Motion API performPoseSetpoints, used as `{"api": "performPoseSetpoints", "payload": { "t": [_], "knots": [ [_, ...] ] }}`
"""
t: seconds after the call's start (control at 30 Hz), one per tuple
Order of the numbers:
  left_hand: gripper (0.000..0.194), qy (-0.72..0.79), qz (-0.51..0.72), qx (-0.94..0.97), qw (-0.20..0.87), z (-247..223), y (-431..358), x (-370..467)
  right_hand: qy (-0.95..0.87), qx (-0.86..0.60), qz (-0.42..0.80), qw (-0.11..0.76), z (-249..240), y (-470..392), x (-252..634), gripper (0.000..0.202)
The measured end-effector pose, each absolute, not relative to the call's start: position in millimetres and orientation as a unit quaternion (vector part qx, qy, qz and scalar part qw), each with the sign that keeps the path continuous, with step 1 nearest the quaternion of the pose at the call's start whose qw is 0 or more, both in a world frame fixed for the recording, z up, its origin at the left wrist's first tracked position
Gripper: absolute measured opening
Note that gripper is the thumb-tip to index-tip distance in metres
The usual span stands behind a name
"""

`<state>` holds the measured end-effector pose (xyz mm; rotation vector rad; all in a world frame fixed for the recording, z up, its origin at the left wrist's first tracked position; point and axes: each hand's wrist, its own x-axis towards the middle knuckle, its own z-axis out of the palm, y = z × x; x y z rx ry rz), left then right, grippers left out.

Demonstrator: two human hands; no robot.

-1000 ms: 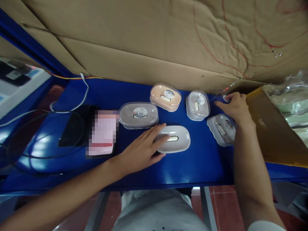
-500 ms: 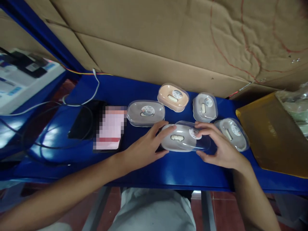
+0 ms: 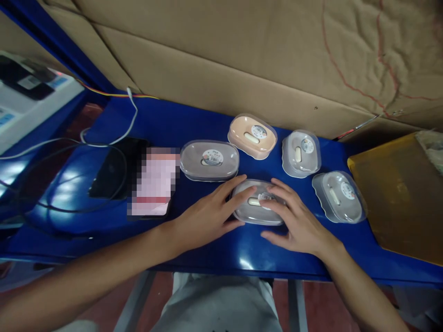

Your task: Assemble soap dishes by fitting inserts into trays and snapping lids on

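In front of me on the blue table is a grey soap box (image 3: 256, 216) with its clear lid over it. A pale oval piece and a white label show through the lid. My left hand (image 3: 207, 212) grips the box's left end, fingers on top and thumb at the near side. My right hand (image 3: 299, 221) curves over the right end with its fingertips on the lid; its thumb reaches toward the near edge, and I cannot tell if it touches.
Behind are a grey soap box (image 3: 194, 161), a peach one (image 3: 238, 131) and two more grey ones (image 3: 301, 157) (image 3: 341, 196). A phone (image 3: 154, 184), black pouch (image 3: 107, 177) and cables (image 3: 133, 115) lie left. A brown package (image 3: 398, 198) stands right; cardboard (image 3: 221, 69) lines the back.
The clear lid has moved left, from half off the grey base to over it. My right hand has moved left with it. The left hand still holds the box's left end.
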<state>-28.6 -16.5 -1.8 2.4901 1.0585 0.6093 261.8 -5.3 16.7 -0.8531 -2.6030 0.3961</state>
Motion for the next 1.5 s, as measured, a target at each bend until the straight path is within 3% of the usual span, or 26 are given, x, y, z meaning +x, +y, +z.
{"api": "performPoseSetpoints", "payload": {
  "t": [0.37, 0.87, 1.27, 1.5],
  "knots": [
    [0.083, 0.374, 0.182, 0.898, 0.144, 3.9, -16.3, -27.2, -0.946, -0.275, 0.049, 0.161, 9.3, -7.2, 260.3, 0.079],
    [0.081, 0.346, 0.200, 0.894, 0.200, 3.1, -11.4, -30.8, -0.948, -0.262, 0.064, 0.171, 8.2, -5.2, 262.9, 0.068],
    [0.084, 0.354, 0.200, 0.891, 0.203, -0.7, -13.1, -30.2, -0.953, -0.253, -0.008, 0.165, 11.2, -10.2, 255.8, 0.062],
    [0.086, 0.352, 0.249, 0.858, 0.280, -2.9, -9.3, -30.2, -0.955, -0.255, 0.016, 0.147, 16.1, -8.3, 253.0, 0.065]
  ]
}}
